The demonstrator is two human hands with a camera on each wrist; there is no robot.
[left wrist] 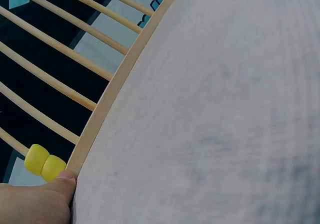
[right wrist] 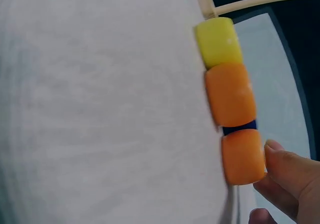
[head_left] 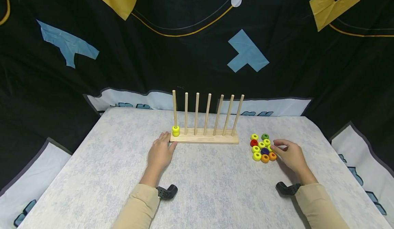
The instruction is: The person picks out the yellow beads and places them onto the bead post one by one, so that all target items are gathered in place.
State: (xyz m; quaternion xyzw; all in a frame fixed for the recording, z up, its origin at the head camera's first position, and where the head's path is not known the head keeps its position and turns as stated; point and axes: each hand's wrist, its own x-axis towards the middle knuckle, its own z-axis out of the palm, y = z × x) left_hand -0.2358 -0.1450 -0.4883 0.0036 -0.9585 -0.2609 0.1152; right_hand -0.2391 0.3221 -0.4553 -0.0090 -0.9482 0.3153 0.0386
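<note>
A wooden rack (head_left: 204, 138) with several upright pegs stands near the table's back, and two yellow beads (head_left: 175, 131) are stacked on its leftmost peg. My left hand (head_left: 160, 150) grips the rack's left end, the thumb at the front and the fingers at the side. In the left wrist view, the thumb (left wrist: 59, 184) lies beside the two beads. Right of the rack lies a cluster of loose beads, with my right hand (head_left: 290, 154) at its right edge. Thumb and index finger are apart, close to a yellow bead (head_left: 270, 148) and just behind an orange bead (right wrist: 243, 157).
Also in the cluster are a red bead (head_left: 253, 143), a green bead (head_left: 265, 136), a dark blue bead (head_left: 264, 151) and several yellow ones. A pale table (head_left: 215, 188) lies beneath everything. A black curtain (head_left: 184, 65) hangs behind it.
</note>
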